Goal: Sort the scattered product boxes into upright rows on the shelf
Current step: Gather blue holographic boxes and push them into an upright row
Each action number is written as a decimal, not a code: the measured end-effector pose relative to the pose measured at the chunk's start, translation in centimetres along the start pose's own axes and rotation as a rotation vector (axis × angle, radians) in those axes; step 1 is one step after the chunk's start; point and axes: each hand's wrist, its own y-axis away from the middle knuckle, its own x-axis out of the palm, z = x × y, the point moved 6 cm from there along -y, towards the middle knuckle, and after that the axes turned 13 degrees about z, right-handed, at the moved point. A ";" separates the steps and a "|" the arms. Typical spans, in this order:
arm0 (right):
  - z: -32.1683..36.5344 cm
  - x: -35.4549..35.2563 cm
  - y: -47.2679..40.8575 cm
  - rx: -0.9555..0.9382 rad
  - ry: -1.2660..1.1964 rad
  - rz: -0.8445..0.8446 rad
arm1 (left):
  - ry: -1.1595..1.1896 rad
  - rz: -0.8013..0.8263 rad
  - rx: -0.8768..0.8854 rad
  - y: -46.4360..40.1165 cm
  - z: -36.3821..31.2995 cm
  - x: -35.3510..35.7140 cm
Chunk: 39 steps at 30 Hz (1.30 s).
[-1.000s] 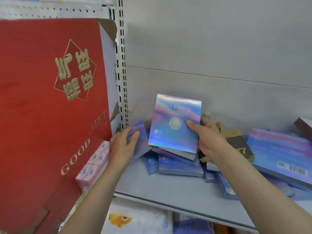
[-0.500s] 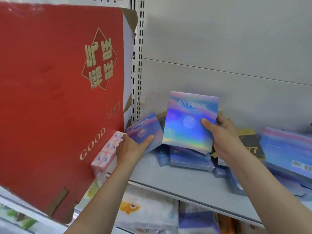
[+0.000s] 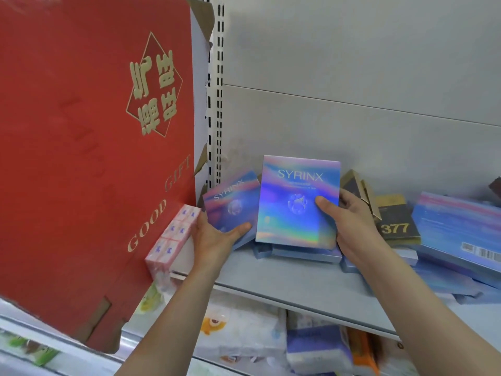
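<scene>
Holographic blue-violet cardboard boxes, one in each of the hands, are being stood up at the left end of the grey metal shelf (image 3: 284, 283).

The right hand (image 3: 349, 226) clamps the flat iridescent SYRINX box (image 3: 298, 202) upright, thumb on its face, its lower edge just above flat-lying boxes of the same kind (image 3: 303, 255). The left hand (image 3: 217, 237) cups a second, tilted iridescent SYRINX box (image 3: 230, 204) from below, thumb on its front, just beside the first. A pink wrapped pack (image 3: 173, 237) lies left of that hand; more scattered blue boxes (image 3: 458, 226) and a black box marked 377 (image 3: 395, 221) lie right of the right hand. This looks like the start of a row; next, both boxes probably need setting edge-down on bare shelf, side by side.
</scene>
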 end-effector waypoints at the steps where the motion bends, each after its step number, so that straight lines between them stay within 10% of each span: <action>1: 0.0 0.0 0.0 -0.001 0.004 -0.004 | 0.011 -0.004 -0.002 -0.1 0.2 -0.1; 23: 2.9 -2.6 8.0 -0.174 0.027 -0.209 | 0.445 -0.190 0.237 4.3 -6.0 -3.3; 39: 6.2 -35.4 31.1 -0.260 0.072 -0.508 | 0.452 0.372 0.264 23.8 -10.9 31.3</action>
